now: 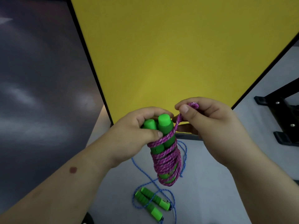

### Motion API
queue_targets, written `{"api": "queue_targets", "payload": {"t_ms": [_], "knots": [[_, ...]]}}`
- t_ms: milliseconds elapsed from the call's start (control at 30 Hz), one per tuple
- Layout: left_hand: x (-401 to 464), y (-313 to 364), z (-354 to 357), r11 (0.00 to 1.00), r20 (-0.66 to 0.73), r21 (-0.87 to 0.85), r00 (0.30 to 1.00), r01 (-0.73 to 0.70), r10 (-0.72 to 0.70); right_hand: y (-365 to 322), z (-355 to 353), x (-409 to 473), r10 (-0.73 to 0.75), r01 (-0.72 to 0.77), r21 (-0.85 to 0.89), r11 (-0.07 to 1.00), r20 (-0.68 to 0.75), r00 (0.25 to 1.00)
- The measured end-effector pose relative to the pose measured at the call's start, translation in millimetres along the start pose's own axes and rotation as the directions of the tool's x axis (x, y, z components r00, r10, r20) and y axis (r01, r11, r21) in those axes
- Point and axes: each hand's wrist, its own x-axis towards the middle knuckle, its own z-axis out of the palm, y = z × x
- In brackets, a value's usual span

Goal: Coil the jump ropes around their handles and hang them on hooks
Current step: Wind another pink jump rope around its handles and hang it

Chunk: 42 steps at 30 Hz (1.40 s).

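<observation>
My left hand grips the two green handles of the pink jump rope, held side by side and upright. The pink rope is wound in many turns around the handles. My right hand pinches the rope's loose end loop just right of the handle tops, with the strand running down to the top turn. Below on the grey table lies a blue jump rope, uncoiled, with its two green handles lying together.
A yellow board with a black frame stands behind the table. A black metal stand sits on the table at the right. A dark panel fills the left side.
</observation>
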Motion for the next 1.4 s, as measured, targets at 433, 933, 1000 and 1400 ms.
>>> {"api": "queue_targets", "payload": {"t_ms": [433, 933, 1000, 1400], "knots": [[-9.9, 7.5, 19.6, 0.997, -0.122, 0.038, 0.990, -0.070, 0.074, -1.7, 17.2, -3.3, 0.060, -0.052, 0.215, 0.975, -0.029, 0.998], [-10.1, 11.7, 27.9, 0.938, -0.272, 0.342, 0.950, -0.053, 0.153, 4.9, 14.5, 2.1, 0.135, -0.104, 0.434, 0.895, -0.043, 0.990], [-6.0, 6.4, 25.8, 0.967, -0.290, 0.239, 0.944, -0.089, 0.159, 7.4, 16.8, 2.4, 0.133, -0.096, 0.438, 0.894, -0.055, 0.990], [-6.2, 3.3, 27.9, 0.983, -0.237, -0.028, 0.957, -0.181, 0.169, -4.8, 25.7, -13.7, -0.096, 0.095, -0.013, 0.995, -0.016, 0.995]]}}
